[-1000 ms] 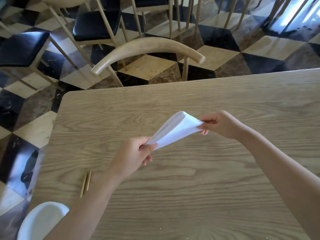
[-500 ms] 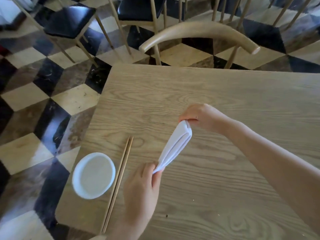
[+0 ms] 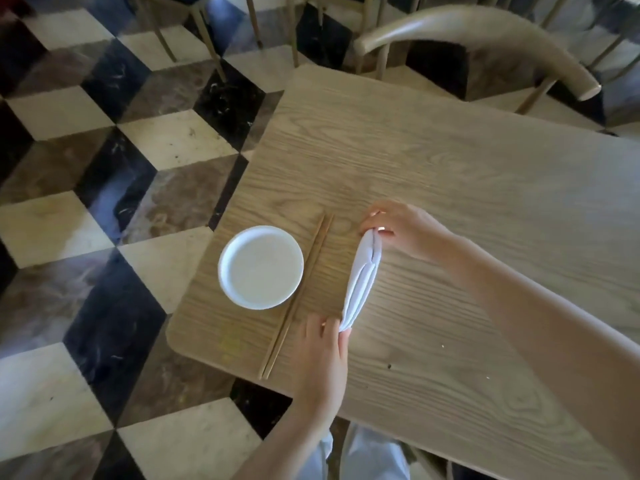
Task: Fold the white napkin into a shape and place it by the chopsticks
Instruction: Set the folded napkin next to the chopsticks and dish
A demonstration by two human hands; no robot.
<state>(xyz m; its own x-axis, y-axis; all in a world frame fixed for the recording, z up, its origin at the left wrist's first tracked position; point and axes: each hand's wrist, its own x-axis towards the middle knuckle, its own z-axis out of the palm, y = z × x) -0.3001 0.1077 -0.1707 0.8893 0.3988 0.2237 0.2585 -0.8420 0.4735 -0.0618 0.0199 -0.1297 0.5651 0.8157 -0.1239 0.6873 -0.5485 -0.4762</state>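
Note:
The white napkin (image 3: 362, 280) is folded into a long narrow shape with pointed ends, held low over the wooden table (image 3: 450, 188). My left hand (image 3: 323, 355) pinches its near tip. My right hand (image 3: 401, 226) pinches its far tip. A pair of wooden chopsticks (image 3: 298, 294) lies on the table just left of the napkin, roughly parallel to it, a short gap between them. Whether the napkin touches the tabletop I cannot tell.
A white round plate (image 3: 260, 267) sits left of the chopsticks near the table's left edge. A curved wooden chair back (image 3: 485, 39) stands beyond the far side. Checkered stone floor lies to the left, with more chairs at the top.
Both hands have carried the napkin left and down toward the chopsticks, turning it nearly parallel to them. The view has swung left, bringing plate and chopsticks toward the middle.

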